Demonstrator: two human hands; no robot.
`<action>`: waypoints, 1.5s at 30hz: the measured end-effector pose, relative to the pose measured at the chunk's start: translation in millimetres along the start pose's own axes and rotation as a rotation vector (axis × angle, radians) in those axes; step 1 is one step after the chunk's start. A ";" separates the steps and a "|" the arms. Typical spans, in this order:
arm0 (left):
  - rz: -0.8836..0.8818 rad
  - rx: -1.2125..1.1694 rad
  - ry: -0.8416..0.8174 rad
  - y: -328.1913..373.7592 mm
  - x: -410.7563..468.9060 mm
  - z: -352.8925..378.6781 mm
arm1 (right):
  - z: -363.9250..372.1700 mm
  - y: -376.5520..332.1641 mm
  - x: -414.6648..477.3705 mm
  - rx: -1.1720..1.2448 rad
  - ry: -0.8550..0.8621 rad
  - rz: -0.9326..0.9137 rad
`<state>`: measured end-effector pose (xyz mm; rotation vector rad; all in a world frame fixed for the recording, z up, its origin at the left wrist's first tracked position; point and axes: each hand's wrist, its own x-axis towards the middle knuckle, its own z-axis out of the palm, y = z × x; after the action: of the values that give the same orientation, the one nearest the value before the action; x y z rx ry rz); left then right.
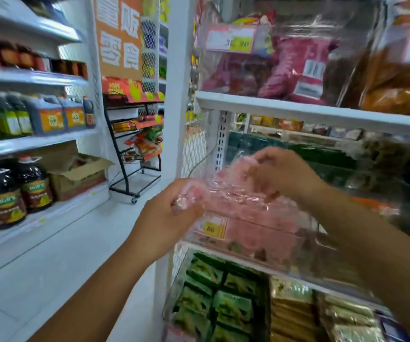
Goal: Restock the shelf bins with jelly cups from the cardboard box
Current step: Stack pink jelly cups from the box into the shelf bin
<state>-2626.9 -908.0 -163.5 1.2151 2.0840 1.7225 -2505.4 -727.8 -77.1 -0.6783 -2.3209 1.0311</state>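
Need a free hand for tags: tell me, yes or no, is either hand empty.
No: the left hand and the right hand both grip the clear bag of pink jelly cups.

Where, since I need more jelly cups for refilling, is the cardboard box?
In the head view, the open cardboard box sits on the low left-hand shelf, right of the dark bottles and left of the black wire rack.

A grocery shop: white shelves (322, 112) line both sides of the aisle, packed with oil bottles (35, 186) and bagged snacks (297, 70). Price tags (231, 41) hang on the clear bins (327, 265), and a wire rack (134, 156) stands below an orange sign (120, 35).
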 end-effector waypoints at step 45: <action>-0.041 -0.029 -0.005 -16.4 11.5 -7.3 | 45.7 60.5 99.4 -0.073 -0.328 0.319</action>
<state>-2646.4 -905.5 -171.7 1.1590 2.0593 1.7235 -2593.9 -654.5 -126.3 -0.9985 -2.5959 1.2848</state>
